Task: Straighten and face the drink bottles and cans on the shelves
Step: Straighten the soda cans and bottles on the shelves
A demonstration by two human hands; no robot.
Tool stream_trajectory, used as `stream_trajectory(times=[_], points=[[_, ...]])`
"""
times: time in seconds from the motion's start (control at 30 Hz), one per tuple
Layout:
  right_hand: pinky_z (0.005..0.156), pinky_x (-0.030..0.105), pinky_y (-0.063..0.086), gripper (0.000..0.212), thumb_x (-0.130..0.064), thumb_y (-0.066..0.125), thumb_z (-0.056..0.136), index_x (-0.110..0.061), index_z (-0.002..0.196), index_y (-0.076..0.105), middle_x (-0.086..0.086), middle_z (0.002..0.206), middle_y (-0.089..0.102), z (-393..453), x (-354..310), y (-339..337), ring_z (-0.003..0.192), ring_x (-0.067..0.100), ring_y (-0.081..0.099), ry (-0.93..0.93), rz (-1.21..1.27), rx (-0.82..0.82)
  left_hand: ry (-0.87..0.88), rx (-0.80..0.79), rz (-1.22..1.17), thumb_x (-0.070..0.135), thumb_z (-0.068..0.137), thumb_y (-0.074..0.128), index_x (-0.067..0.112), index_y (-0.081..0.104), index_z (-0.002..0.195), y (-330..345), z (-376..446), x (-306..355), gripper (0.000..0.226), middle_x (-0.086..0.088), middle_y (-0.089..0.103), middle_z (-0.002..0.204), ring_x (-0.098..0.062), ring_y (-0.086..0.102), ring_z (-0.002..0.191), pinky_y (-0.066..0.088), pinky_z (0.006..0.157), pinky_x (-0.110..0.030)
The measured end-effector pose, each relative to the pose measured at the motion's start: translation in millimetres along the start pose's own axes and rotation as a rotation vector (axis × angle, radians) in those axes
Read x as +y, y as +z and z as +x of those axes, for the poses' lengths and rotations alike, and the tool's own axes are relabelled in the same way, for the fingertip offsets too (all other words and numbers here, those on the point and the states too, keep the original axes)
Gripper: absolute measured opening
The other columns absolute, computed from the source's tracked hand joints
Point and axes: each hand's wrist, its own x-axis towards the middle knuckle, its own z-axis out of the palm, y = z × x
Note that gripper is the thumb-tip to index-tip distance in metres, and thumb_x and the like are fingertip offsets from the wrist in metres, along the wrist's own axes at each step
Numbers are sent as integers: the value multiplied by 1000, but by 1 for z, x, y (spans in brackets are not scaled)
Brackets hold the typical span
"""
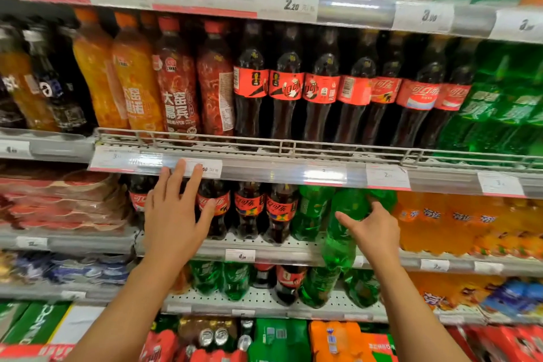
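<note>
Hands (273, 220) under shelf edge (293, 176), bottles (249, 209) close.

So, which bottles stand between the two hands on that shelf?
In the head view, cola bottles with red labels stand between the left hand and the right hand, then a green bottle.

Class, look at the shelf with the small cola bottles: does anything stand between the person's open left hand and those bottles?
Nothing visible does. The left hand is spread right in front of the small cola bottles, under the shelf edge, with no item between.

bright, even store light; glare on shelf strips (326, 175); blurred, bowed edges.
</note>
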Motion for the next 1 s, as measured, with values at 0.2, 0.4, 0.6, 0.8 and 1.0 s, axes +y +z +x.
stream_trajectory(times=[0.2, 0.4, 0.6, 0.8, 1.0], points=[[52, 37, 53, 75, -75, 74, 69, -1, 79, 63, 2, 54, 58, 22, -10, 3, 53, 21, 60, 33, -1, 53, 10, 19, 3, 61, 99, 33, 31, 26, 161, 4, 0, -3, 69, -4, 19, 169, -31, 13, 156, 28, 119, -59], [53, 41, 55, 66, -62, 78, 75, -8, 50, 50, 3, 42, 51, 20, -12, 19, 44, 23, 56, 27, -10, 7, 10, 2, 18, 62, 100, 33, 34, 23, 161, 5, 1, -5, 68, -1, 18, 169, -31, 13, 156, 31, 117, -61], [53, 35, 55, 63, -72, 69, 76, -12, 69, 50, 9, 76, 49, 13, -8, 31, 63, 30, 55, -38, -143, 127, -11, -44, 67, 66, 100, 30, 39, 14, 162, -1, 1, -1, 69, 4, 9, 171, -27, 7, 157, 28, 120, -59], [44, 28, 40, 71, -71, 57, 82, -15, 116, 29, 25, 107, 58, 20, -10, 24, 57, 35, 58, -108, -262, 69, -20, -113, 127, 68, 99, 26, 42, 5, 162, -11, 3, 0, 71, 6, 1, 172, -24, 4, 158, 28, 119, -60], [49, 33, 46, 49, -58, 62, 89, -11, 90, 48, 13, 90, 50, -8, -10, 6, 63, 30, 52, -68, -287, -49, -10, -139, 138, 69, 97, 26, 45, 2, 160, -16, 4, -2, 72, 7, 0, 172, -24, 4, 158, 28, 118, -59]])
